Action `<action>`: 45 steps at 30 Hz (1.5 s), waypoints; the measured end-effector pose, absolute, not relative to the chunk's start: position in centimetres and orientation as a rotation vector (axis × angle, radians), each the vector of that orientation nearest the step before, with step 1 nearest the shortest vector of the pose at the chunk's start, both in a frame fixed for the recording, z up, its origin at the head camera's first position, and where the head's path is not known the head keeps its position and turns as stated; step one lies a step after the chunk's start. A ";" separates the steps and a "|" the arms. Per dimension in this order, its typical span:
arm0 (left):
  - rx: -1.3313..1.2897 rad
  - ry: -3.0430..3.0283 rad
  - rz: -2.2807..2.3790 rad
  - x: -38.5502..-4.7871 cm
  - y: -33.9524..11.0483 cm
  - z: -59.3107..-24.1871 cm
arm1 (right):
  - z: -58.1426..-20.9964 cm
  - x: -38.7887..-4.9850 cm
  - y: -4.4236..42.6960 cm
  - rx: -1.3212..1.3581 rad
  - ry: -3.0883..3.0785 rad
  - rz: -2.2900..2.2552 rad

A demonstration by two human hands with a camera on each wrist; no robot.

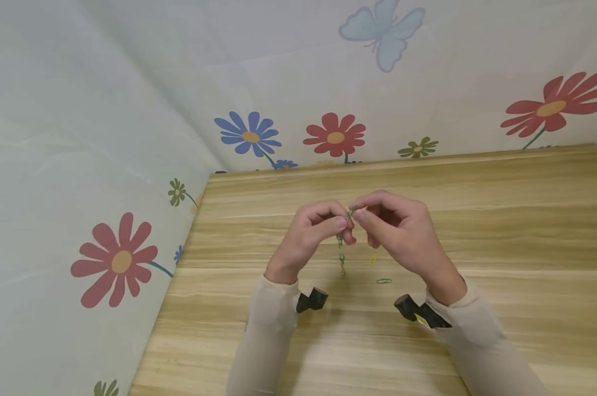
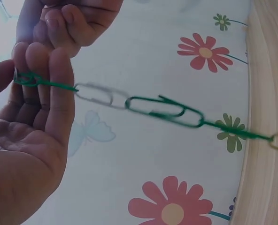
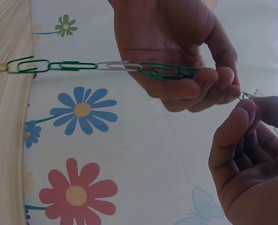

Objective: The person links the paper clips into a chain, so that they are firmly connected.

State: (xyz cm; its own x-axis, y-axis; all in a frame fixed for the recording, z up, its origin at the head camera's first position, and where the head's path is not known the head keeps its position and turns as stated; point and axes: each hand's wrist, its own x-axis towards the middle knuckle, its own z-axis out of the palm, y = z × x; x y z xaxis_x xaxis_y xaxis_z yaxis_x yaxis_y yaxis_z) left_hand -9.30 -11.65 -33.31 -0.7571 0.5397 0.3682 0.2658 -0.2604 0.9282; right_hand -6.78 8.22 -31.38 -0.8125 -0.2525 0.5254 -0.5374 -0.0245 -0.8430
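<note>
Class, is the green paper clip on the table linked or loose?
Loose: the green paper clip lies on the table, apart from the chain hanging from the left hand.

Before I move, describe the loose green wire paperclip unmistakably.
Over the light-wood table, find the bare right hand. In the head view, the green paperclip lies just below it, unlinked unlike the dangling paperclip chain, green unlike the small yellow paperclip nearby.
</note>
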 end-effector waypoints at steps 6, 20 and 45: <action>0.978 1.741 2.292 -9.3 -12.0 -33.3 | -31.4 -6.6 8.7 0.798 -2.190 1.847; 1.054 1.592 2.426 -9.7 -12.6 -32.8 | -37.2 -6.9 11.8 1.045 -3.164 1.062; 0.975 1.508 2.606 -9.8 -13.3 -32.9 | -42.0 -5.6 9.7 1.030 -3.186 0.570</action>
